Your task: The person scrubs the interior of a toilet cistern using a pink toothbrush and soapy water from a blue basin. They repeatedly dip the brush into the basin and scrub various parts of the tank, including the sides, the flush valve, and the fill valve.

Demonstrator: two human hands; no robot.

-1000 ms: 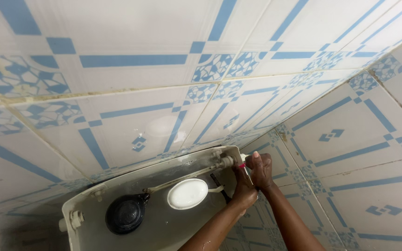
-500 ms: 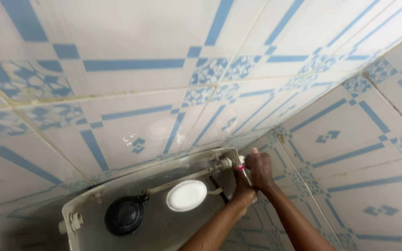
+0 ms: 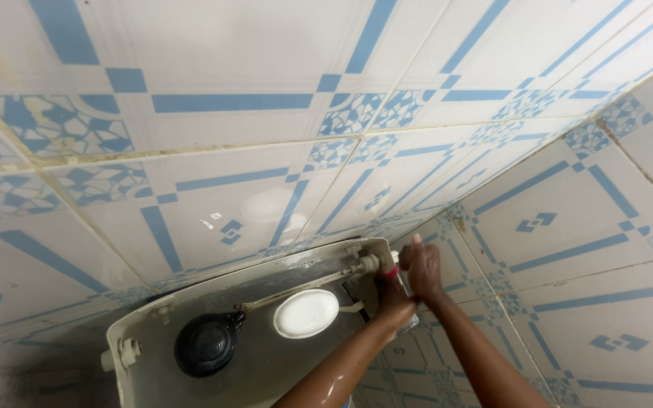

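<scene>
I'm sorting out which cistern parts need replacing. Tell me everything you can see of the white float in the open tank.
The white float is a smooth oval, plastic by its look, clean beside the stained tank wall. It sits near the tank's middle, on a thin, grimy arm that runs toward the inlet valve. A black round part lies to its left, apart from it. Neither hand touches it.
</scene>
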